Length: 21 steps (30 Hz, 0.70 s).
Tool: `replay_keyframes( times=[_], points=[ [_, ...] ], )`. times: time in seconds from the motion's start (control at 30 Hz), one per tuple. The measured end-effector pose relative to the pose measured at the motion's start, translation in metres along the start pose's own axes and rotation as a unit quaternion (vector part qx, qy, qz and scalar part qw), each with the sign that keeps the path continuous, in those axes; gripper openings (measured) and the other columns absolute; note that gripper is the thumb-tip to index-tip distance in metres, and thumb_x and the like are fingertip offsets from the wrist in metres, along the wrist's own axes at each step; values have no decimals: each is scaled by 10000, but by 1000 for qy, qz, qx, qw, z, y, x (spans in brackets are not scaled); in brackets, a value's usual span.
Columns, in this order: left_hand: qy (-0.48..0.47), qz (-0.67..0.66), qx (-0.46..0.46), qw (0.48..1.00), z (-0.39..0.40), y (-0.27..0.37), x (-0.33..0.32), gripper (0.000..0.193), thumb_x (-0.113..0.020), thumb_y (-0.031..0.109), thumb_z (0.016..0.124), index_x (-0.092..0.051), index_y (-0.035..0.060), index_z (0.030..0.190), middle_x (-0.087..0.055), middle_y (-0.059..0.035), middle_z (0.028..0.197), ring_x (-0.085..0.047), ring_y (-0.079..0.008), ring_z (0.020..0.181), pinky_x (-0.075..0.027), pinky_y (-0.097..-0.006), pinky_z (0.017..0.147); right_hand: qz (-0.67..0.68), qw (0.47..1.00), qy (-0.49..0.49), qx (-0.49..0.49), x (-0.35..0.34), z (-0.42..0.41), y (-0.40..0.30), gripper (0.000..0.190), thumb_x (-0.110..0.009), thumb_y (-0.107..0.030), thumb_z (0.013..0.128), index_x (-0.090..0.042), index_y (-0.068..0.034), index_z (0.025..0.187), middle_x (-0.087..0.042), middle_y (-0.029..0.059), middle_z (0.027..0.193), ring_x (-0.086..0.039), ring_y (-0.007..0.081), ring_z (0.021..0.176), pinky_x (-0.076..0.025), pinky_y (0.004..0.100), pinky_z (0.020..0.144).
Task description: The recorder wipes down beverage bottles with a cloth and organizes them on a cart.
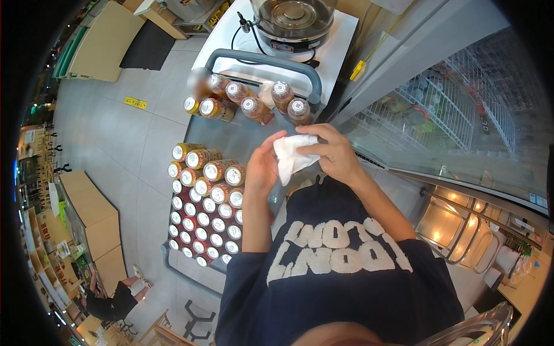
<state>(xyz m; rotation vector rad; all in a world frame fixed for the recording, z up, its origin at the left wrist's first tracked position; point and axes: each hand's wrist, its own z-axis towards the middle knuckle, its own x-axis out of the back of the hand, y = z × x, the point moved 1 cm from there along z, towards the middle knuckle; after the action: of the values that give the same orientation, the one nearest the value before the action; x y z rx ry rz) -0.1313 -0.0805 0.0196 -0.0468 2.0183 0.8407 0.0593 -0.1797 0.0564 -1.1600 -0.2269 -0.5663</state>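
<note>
A crumpled white tissue or cloth (298, 151) is between my hands, above the grey cart top (242, 134). My right hand (339, 155) grips it, with fingers bent over its upper and right parts. My left hand (262, 166) is against its left edge, palm turned inward; whether those fingers grip it cannot be made out. Beyond my hands stand several plastic bottles of amber drink (257, 110), with gold cans (214, 108) beside them. To the left of my left forearm, gold-and-red cans (203, 160) and dark red cans (190, 209) are packed upright in rows.
A glass-door refrigerator (433, 116) with wire shelves is close on my right. Past the cart's grey handle (264, 56), a white table (342, 39) holds a round glass appliance (294, 21) and its cord. A person (117, 298) is at a counter (97, 207) far left.
</note>
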Motion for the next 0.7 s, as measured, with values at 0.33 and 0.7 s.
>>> replay_keyframes(
  times=[0.33, 0.7],
  points=[
    [41, 180, -147, 972, 2, -11, -14, 506, -649, -87, 922, -481, -32, 1396, -601, -193, 1384, -616, -222, 1221, -503, -364, 1060, 127, 985, 47, -104, -4, -18, 8, 312, -562, 90, 888, -710, -5, 1146, -622, 163, 1395, -622, 278, 1215, -496, 365, 1031],
    [38, 329, -197, 923, -8, -28, -20, 581, -623, -85, 907, -459, -27, 1462, -514, -185, 1500, -571, -228, 1288, -500, -351, 1054, 456, 768, 14, -450, -31, -21, 15, 361, -646, -230, 1026, -607, -8, 1308, -653, 100, 1284, -628, 160, 1147, -496, 336, 995]
  ],
)
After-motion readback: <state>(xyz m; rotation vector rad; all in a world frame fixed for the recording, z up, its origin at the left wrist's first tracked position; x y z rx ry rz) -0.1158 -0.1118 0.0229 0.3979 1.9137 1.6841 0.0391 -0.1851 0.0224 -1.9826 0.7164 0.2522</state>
